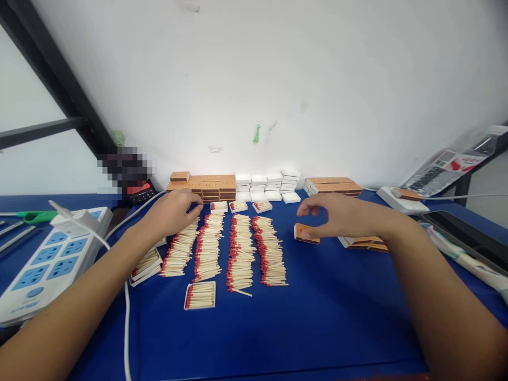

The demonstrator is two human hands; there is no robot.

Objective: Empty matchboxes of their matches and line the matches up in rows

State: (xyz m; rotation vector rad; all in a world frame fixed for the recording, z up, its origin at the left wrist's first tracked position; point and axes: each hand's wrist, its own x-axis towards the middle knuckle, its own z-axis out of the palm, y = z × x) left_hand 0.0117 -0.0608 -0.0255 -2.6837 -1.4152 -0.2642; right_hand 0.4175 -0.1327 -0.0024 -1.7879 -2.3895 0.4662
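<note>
My left hand (172, 211) hovers over the far end of the leftmost row of matches (180, 248), in front of stacked orange matchboxes (214, 182). Its thumb and forefinger are apart, with nothing visible between them. My right hand (335, 214) is over a single orange matchbox (304, 232) lying on the table. The thumb overlaps that box, while the fingers are spread above it; whether the thumb touches it I cannot tell. Several rows of red-tipped matches (240, 254) lie between my hands. A white tray full of matches (200, 295) sits in front of them.
White trays (257, 185) are stacked against the wall, with part-filled trays (262, 205) before them. More matchboxes (335, 185) stand at the back right. A filled tray (145, 264) lies beneath my left forearm. A power strip (55, 259) and white cable (127, 317) are at left.
</note>
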